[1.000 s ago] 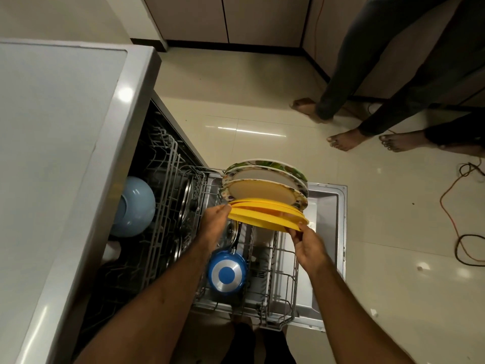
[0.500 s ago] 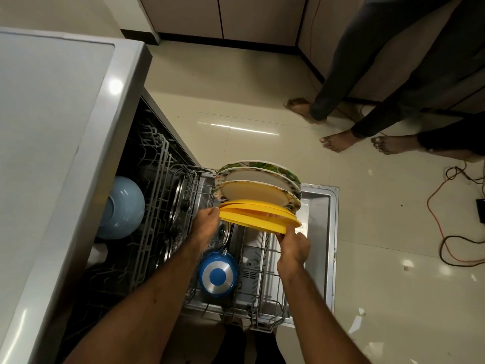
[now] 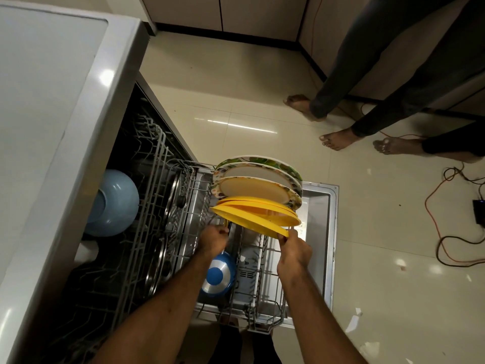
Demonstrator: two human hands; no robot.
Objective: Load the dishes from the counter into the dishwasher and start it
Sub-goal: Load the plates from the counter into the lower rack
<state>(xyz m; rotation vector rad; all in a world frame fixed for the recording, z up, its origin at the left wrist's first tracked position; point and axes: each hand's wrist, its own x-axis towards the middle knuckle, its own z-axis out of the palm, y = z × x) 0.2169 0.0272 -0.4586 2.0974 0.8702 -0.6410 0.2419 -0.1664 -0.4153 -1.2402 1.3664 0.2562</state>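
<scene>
Plates stand on edge in a row at the far end of the pulled-out lower rack of the open dishwasher, above its lowered door. At the back are three patterned plates with leafy rims, and in front of them lean the yellow plates, tilted toward the camera. The right hand pinches the lower right rim of the nearest yellow plate between thumb and fingertips. The left hand sits just under that plate's left edge with its fingers curled; whether they grip the plate or the rack wire cannot be told. Just below the left hand, a blue pan stands on its side in the rack, its silver base facing up. To the left, steel lids stand in the wires. A pale blue bowl lies upside down in the upper rack, tucked beneath the grey counter. On the tiled floor beyond, bare feet and dark trouser legs of other people stand well apart from the machine, and an orange cable loops at the right.
</scene>
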